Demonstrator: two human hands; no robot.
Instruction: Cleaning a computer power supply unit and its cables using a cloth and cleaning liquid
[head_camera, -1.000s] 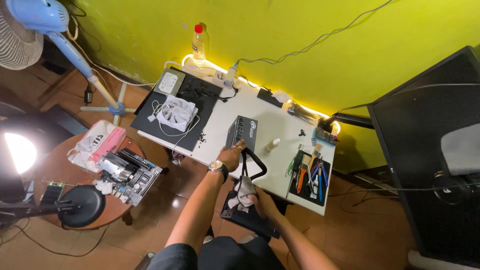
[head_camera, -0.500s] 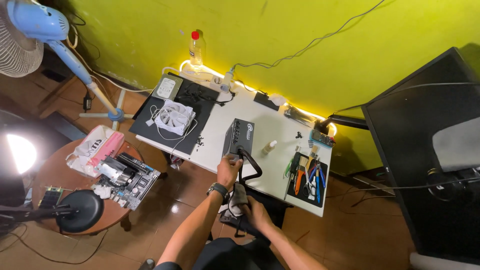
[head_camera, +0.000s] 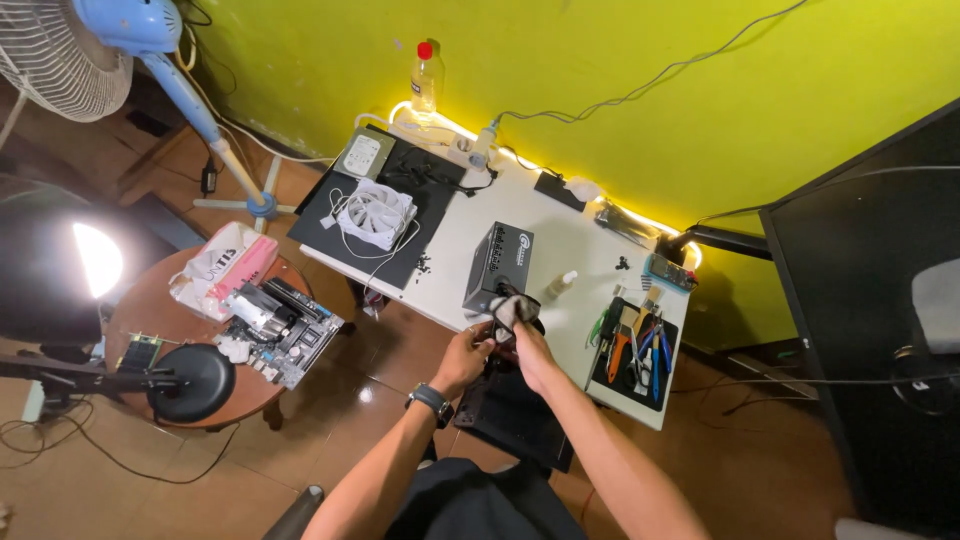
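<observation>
A pale cloth (head_camera: 512, 308) has now been brought up against the PSU (head_camera: 498, 267), pinched closed-fingered by the right hand (head_camera: 530, 350); the left hand (head_camera: 465, 357) is curled alongside, so wiping looks started.

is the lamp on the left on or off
On: the lamp by the round table glows bright white, far from both hands.

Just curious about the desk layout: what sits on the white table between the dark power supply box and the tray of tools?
In the head view, a small white bottle lies between the power supply box and the tool tray; otherwise the white table is bare there.
</observation>
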